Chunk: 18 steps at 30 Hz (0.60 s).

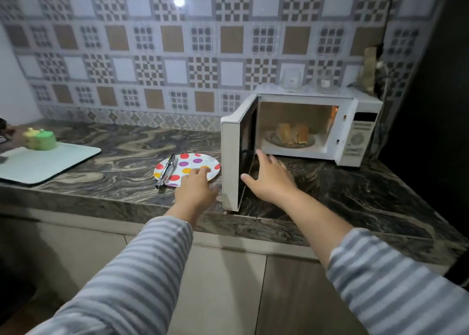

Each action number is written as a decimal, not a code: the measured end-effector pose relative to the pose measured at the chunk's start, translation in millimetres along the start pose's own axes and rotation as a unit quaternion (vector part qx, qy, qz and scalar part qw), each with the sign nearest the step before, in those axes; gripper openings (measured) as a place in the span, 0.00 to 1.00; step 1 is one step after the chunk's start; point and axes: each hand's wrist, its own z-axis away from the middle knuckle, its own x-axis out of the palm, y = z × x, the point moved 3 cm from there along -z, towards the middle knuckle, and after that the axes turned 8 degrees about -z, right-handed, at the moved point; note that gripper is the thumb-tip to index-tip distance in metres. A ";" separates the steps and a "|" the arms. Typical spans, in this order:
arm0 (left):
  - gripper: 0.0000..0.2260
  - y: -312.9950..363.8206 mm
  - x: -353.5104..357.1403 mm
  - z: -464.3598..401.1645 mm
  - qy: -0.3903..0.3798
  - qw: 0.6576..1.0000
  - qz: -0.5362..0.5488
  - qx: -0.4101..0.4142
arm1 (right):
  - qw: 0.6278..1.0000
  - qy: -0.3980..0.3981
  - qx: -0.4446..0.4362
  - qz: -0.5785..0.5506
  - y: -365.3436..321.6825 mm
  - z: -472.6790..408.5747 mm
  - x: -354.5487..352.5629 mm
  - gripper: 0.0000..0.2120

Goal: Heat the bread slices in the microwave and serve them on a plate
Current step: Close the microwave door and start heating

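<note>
Patterned tile wall [177, 55] behind dark marbled counter [355, 195], dim light

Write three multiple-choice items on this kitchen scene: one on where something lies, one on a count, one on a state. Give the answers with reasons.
1. Where do the metal tongs lie?
A. On the white polka-dot plate
B. Inside the white microwave
C. On the pale cutting board

2. How many bread slices stand in the microwave?
A. None
B. Two
C. Five

3. What is the state of the microwave door?
A. Shut
B. Removed
C. Swung open

Answers: 1 A, the tongs rest across the plate's left edge. 2 B, two slices stand side by side on the turntable dish. 3 C, the door stands open to the left, with the right hand at its inner edge and the left hand over the plate.
</note>
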 end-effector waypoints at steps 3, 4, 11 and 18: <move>0.31 -3.5 -13.2 -28.3 0.031 0.998 0.027 0.054 | 0.998 0.050 -0.017 0.023 -31.7 -9.5 -2.6 0.38; 0.33 -5.0 -15.1 -37.0 0.035 0.996 0.036 0.067 | 0.997 0.063 -0.019 0.034 -40.1 -13.2 -2.1 0.38; 0.43 -8.5 -11.5 -75.9 0.022 0.992 0.035 0.121 | 0.977 0.154 -0.032 0.144 -67.4 -39.3 11.9 0.39; 0.53 1.6 -1.5 -92.2 0.045 0.975 0.029 0.214 | 0.963 0.225 -0.024 0.146 -43.8 -46.3 23.5 0.44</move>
